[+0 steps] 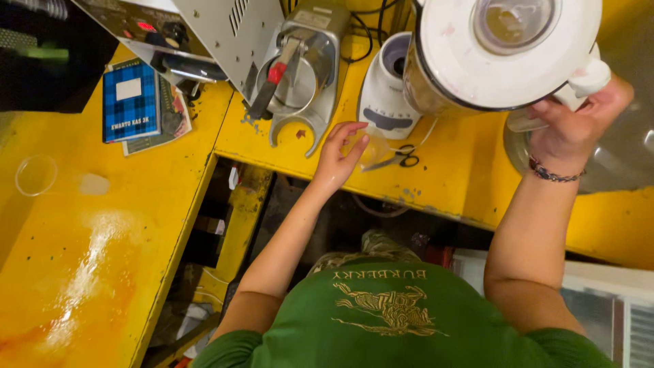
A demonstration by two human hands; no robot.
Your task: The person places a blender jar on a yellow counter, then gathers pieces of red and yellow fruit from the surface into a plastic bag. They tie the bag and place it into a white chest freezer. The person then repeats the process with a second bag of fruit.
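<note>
Blender jug held over a clear cup at the yellow surface.

The right hand (572, 126) grips the blender jug (501, 51) by its handle at 1 o'clock; the left hand (337, 158) wraps around a clear plastic cup (373, 148) near centre, beside scissors (398, 158) and the blender base (387, 88). Pouring well likely needs a steady cup. The jug's contents are hidden and its top is cut off.

the right hand (575, 123) grips the white handle of a lidded blender jug (501, 51), raised over the yellow counter (449, 177). the left hand (338, 158) holds a clear plastic cup (375, 146) beside black-handled scissors (398, 158) and the white blender base (385, 88).
</note>
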